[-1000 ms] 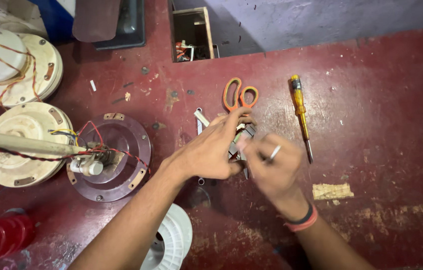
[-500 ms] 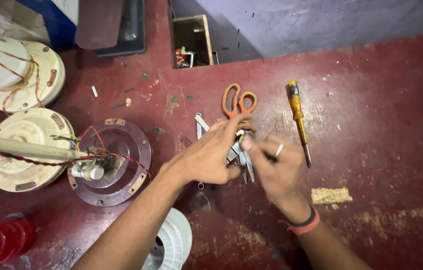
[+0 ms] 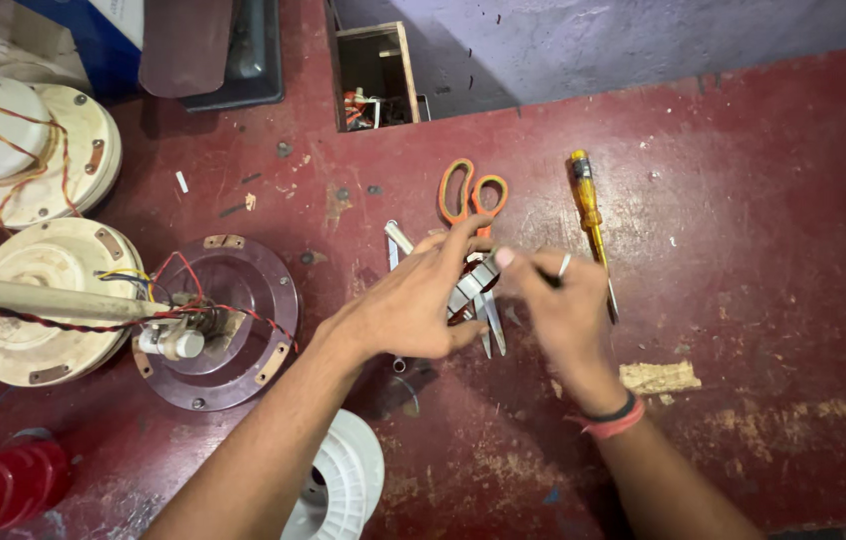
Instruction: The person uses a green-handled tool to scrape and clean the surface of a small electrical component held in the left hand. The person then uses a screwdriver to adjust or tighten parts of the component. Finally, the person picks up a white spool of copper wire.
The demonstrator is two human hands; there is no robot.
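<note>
I am looking down at a worn, dark red workbench (image 3: 743, 250). Both my bare hands meet near its middle. My left hand (image 3: 413, 305) comes in from the lower left with the fingers spread flat, fingertips resting on a small bundle of thin metal strips (image 3: 478, 290). My right hand (image 3: 563, 305), with a ring on one finger and an orange band at the wrist, is curled, thumb and forefinger pinched around the upper end of the same bundle. Its far ends fan out below my fingers and touch the bench.

Compared with half a second ago, my hands sit a little higher over the bundle and my left fingers have stretched out toward the orange-handled scissors (image 3: 473, 195), whose handles now lie just beyond my fingertips. The strips have stayed in the same spot between my palms, so I judge I am gathering or aligning them rather than moving them away. Whether my left hand actually grips anything is hard to say; its palm hides the underside.

Just right of my right hand lies a yellow-handled screwdriver (image 3: 588, 210), pointing toward me. To the left sits a dark round motor plate (image 3: 243, 350) with red and black wires, beside cream-coloured round housings (image 3: 33, 300). A white plastic spool (image 3: 348, 480) sits near my left forearm, and a small wooden box (image 3: 373, 75) stands at the bench's far edge.
</note>
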